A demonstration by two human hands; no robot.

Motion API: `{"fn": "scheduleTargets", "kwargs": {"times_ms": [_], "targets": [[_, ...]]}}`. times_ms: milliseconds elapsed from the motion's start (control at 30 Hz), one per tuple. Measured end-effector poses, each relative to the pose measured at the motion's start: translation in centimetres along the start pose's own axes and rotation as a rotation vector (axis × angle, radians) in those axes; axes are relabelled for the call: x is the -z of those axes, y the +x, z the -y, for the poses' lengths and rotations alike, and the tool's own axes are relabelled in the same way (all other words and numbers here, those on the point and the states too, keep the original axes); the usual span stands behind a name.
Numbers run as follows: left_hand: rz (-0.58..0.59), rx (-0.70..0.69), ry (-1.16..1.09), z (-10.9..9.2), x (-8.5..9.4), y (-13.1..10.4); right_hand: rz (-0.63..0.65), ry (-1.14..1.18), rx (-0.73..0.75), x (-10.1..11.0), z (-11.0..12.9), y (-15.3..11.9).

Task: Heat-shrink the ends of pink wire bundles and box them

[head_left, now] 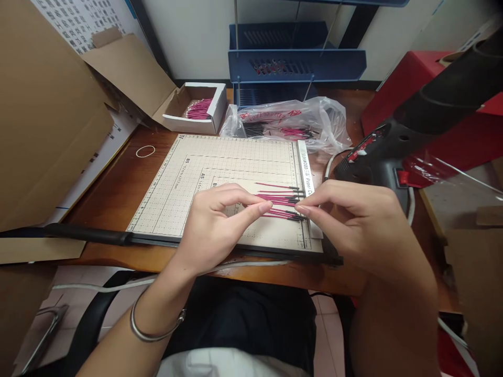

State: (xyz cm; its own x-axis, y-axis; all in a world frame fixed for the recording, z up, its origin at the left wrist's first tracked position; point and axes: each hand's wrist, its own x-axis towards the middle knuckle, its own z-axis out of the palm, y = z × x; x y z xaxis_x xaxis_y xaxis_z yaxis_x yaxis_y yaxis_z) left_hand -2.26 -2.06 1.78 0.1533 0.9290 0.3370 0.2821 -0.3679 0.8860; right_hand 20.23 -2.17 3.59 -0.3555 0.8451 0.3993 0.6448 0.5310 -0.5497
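Several thin pinkish-red wires (281, 199) with black sleeved ends lie side by side on the paper cutter's gridded board (165, 183). Above them, my left hand (220, 225) pinches a wire between thumb and forefinger, toward its left end. My right hand (353, 220) is closed in a pinch at the black end of the same wire, close to the cutter's white ruler strip (305, 167). The fingertips partly cover the held wire and the ones beneath it.
Behind the board stand a white box (220, 107) of pink wires and a clear plastic bag (326, 118) of wires. A blue rack (298, 65) is farther back. At right, a black device (393, 141) with a red switch leans near a red box (412, 89). The cutter's black handle (90, 234) extends left.
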Motion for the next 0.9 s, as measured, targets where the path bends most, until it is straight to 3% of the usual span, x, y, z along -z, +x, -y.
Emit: {"fn": "scheduleTargets", "kwargs": {"times_ms": [500,900], "targets": [[0.036,0.039,-0.002,0.46,0.53,-0.05,0.119,0.031,-0.103,0.41,0.21,0.34],[0.059,0.021,0.011,0.49,0.56,-0.12,0.079,0.027,-0.079,0.21,-0.08,0.25]]}}
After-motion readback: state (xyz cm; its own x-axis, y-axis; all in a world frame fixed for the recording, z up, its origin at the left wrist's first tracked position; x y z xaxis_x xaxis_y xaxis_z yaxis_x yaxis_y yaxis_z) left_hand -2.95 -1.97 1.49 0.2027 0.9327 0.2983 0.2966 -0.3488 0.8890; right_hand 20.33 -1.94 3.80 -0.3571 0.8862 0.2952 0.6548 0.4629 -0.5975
